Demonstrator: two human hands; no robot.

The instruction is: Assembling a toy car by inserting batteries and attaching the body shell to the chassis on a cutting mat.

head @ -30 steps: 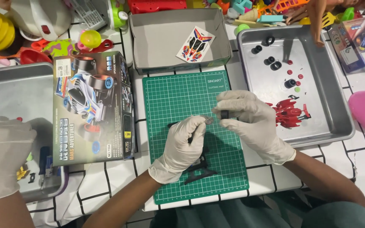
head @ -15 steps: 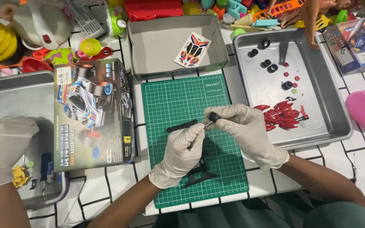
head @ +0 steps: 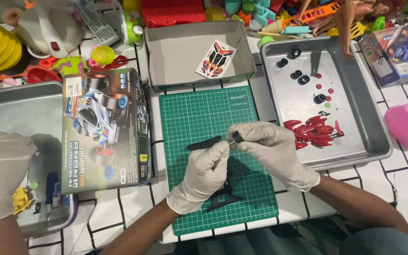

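Both of my hands wear white gloves and meet over the green cutting mat. My right hand pinches a small black wheel at its fingertips. My left hand pinches a thin metal pin that touches the wheel. A flat black strip lies on the mat just left of my fingertips. Beneath my left hand, a black frame part rests on the mat, partly hidden.
The right metal tray holds a red car body, black wheels and red bits. A model car box lies left of the mat. The grey cardboard tray holds a sticker sheet. Another person's gloved hand is over the left tray.
My hands stay together over the mat. The small black wheel has shifted slightly left, closer to my left fingertips. The other person's hand stays over the left tray.
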